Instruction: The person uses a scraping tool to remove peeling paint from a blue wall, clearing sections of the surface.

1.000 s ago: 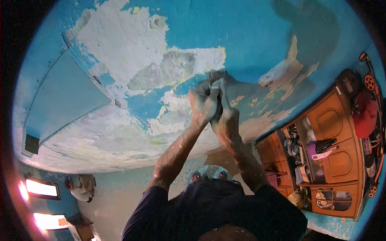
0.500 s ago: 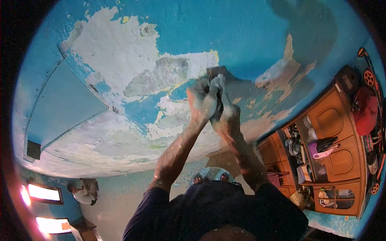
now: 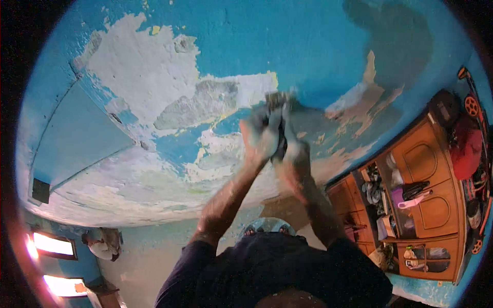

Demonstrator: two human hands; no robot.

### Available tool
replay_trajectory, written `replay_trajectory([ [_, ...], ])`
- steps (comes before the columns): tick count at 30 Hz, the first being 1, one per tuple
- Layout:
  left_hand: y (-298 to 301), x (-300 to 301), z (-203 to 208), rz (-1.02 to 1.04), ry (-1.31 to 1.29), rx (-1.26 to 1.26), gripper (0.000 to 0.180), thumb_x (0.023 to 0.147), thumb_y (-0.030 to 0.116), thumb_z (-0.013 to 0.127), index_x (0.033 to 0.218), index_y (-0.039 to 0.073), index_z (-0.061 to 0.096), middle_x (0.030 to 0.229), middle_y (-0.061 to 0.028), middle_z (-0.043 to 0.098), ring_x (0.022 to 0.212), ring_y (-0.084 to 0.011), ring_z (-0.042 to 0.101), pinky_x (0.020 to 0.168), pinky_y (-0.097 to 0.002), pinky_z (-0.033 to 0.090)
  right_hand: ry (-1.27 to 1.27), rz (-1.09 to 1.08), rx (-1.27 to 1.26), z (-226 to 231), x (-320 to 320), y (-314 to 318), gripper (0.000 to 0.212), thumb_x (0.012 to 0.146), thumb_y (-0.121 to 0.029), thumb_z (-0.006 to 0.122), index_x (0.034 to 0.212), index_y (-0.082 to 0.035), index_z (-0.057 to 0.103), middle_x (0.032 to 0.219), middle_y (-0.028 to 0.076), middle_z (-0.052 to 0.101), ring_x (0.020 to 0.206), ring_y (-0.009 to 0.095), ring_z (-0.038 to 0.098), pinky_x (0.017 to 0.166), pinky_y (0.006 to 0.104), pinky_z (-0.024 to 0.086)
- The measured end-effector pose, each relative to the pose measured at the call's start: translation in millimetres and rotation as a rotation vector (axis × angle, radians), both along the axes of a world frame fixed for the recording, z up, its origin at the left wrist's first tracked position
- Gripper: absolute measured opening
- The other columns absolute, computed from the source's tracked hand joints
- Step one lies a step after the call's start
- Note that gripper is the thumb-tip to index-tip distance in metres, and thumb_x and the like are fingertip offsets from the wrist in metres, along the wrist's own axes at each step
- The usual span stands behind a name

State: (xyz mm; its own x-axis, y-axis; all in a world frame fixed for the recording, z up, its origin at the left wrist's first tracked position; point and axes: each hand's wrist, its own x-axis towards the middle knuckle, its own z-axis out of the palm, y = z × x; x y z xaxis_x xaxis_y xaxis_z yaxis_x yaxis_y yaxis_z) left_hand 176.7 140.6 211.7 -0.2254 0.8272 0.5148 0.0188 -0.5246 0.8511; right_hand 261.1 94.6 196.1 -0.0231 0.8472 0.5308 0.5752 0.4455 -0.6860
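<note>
Both hands are closed one beside the other around a paint scraper [image 3: 278,97], its flat blade pointing up against a blue painted wall [image 3: 287,41]. My left hand [image 3: 260,134] wraps the scraper from the left, and my right hand [image 3: 294,149] grips it from the right; dust whitens both. A dark handle end shows between the wrists. The blade and fingers are smeared by motion. Just left of the blade lies a bared patch of pale plaster [image 3: 257,84] with a ragged yellowish edge. Blue paint surrounds it above and to the right.
A wooden cabinet [image 3: 423,154] with shelves of household items stands at right, beside a red cloth bag [image 3: 466,151] and an orange-wheeled frame [image 3: 471,106]. A recessed blue panel [image 3: 77,138] is at left. Another person [image 3: 102,244] is at lower left, near bright windows [image 3: 54,245].
The scraper and both hands have shifted slightly downward on the wall, and the blade is now blurred. The whole view has moved a little. Both hands keep their grip.
</note>
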Motion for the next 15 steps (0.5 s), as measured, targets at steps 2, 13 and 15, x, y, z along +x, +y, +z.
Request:
replay_trajectory([
  [2,-3.3,2.5,-14.3,-0.048,-0.073,0.003,0.029,0.083,0.01,0.062,0.058,-0.001,0.052,0.052,-0.0011,0.048,0.053,-0.0061,0.04,0.045,-0.0261,0.034,0.014,-0.018,0.124,-15.0,2.6,-2.5,0.08,0.075,-0.006,0.062,0.142,-0.004,0.018,0.073,0.023,0.057,0.06,0.035,0.059,0.054,0.0374,0.046],
  [13,-48.1,-35.7,-97.0,-0.234,0.648,-0.649,0.023,0.081,0.019,0.064,0.082,-0.004,0.06,0.065,-0.013,0.06,0.057,-0.0199,0.061,0.054,-0.0335,0.046,-0.219,0.017,-0.649,-130.7,93.3,-58.7,0.06,0.089,-0.022,0.05,0.139,0.0,0.025,0.106,0.031,0.056,0.097,0.042,0.057,0.079,0.0427,0.047],
  [15,-49.1,-33.6,-85.3,0.405,0.539,0.281,0.024,0.078,0.015,0.066,0.095,-0.001,0.061,0.083,-0.0159,0.064,0.077,-0.0269,0.064,0.066,-0.0366,0.048,-0.382,-0.252,-0.447,-215.0,125.3,-72.7,0.063,0.09,-0.028,0.048,0.139,0.003,0.023,0.126,0.03,0.045,0.111,0.04,0.05,0.09,0.0429,0.043],
])
